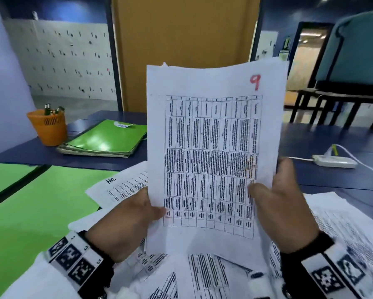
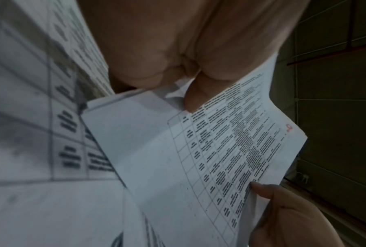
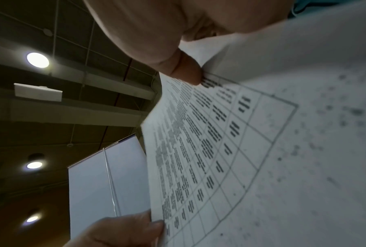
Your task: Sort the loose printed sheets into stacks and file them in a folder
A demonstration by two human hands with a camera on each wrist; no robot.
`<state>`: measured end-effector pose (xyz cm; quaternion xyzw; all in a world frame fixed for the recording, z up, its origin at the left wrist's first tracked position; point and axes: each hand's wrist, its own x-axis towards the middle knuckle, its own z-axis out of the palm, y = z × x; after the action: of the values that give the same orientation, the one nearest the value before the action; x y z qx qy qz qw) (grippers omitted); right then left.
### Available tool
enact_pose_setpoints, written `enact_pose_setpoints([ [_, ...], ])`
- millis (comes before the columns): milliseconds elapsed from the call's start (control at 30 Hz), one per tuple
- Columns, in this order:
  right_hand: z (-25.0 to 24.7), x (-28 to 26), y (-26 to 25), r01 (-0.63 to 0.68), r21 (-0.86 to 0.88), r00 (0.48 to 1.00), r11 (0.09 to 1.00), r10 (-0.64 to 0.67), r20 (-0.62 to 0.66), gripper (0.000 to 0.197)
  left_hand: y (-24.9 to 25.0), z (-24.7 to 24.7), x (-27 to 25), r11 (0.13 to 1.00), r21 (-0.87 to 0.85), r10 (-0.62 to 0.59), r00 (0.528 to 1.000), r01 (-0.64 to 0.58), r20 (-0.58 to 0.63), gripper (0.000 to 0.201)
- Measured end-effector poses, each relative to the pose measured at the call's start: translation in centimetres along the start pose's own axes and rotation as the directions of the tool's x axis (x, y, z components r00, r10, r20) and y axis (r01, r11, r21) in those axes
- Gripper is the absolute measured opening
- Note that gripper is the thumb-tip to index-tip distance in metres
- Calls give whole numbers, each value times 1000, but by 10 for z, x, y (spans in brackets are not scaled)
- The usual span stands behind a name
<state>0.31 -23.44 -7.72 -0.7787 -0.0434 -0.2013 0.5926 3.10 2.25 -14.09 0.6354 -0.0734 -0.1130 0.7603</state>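
I hold a thin bundle of printed sheets (image 1: 213,147) upright in front of me; the top page carries a table and a red "9" in its upper right corner. My left hand (image 1: 138,214) pinches the lower left edge, thumb on the front. My right hand (image 1: 276,203) pinches the lower right edge, thumb on the table print. The left wrist view shows the same sheets (image 2: 220,158) with my left hand (image 2: 178,80) above and my right hand (image 2: 283,208) below. In the right wrist view the sheets (image 3: 252,150) fill the right side, pinched by my right hand (image 3: 178,66) and left hand (image 3: 125,229).
Loose printed sheets (image 1: 354,234) cover the near table. An open green folder (image 1: 30,212) lies at the left. A stack of green folders (image 1: 103,139) and an orange pen cup (image 1: 48,126) stand farther back. A white power strip (image 1: 334,161) lies at the right.
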Motion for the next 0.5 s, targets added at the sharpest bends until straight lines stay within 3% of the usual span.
enact_pose_setpoints([
  [100, 7, -4, 3, 25, -37, 999, 999, -25, 25, 37, -5, -2, 1, 995, 102, 0, 1000, 2, -12, 48],
  [200, 12, -2, 4, 23, -38, 999, 999, -22, 35, 39, -3, 2, 0, 971, 229, 104, 984, -69, -144, 26],
  [267, 14, 0, -3, 56, -15, 998, 998, -56, -27, 37, 5, 11, -4, 957, 258, 180, 968, -132, -175, 30],
  [367, 11, 3, -17, 152, 24, 982, 988, -148, -120, 32, 20, 16, -10, 949, 203, 277, 947, -242, -164, 39],
  [433, 11, 2, -17, 171, 60, 979, 983, -163, -126, 33, 18, 13, -8, 964, 122, 255, 953, -238, -163, 38],
  [500, 15, 1, -9, 106, 60, 990, 993, -100, -95, 34, 13, 9, -6, 988, 31, 151, 975, -148, -165, 34],
])
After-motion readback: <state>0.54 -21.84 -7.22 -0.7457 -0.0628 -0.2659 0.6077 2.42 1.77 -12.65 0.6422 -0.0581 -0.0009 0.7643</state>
